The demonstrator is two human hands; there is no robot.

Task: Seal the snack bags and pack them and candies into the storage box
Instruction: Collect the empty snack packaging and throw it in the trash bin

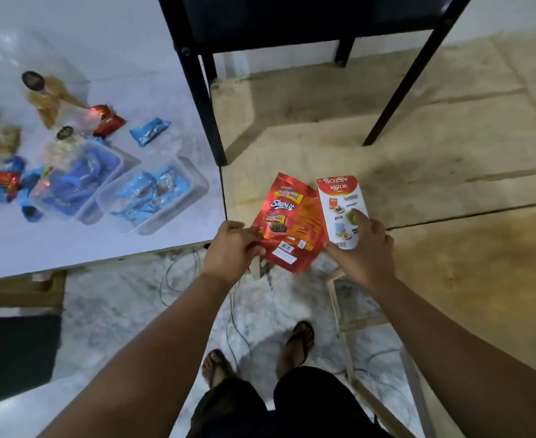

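White tabletop (108, 245) is off to the left, but both flat packs hang over bare floor. Left hand (233, 248) pinches the red foil snack bag (292, 222), right hand (363, 245) grips the white Astor pouch (342, 203). Loose edge pinches like that could slip, I reckon, and both clear plastic storage boxes (152, 197) sit well apart from the bags.

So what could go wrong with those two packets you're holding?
The flat red foil bag in the left hand and the white Astor packet under the right hand hang past the white table edge, pinched by fingers; either might drop to the floor.
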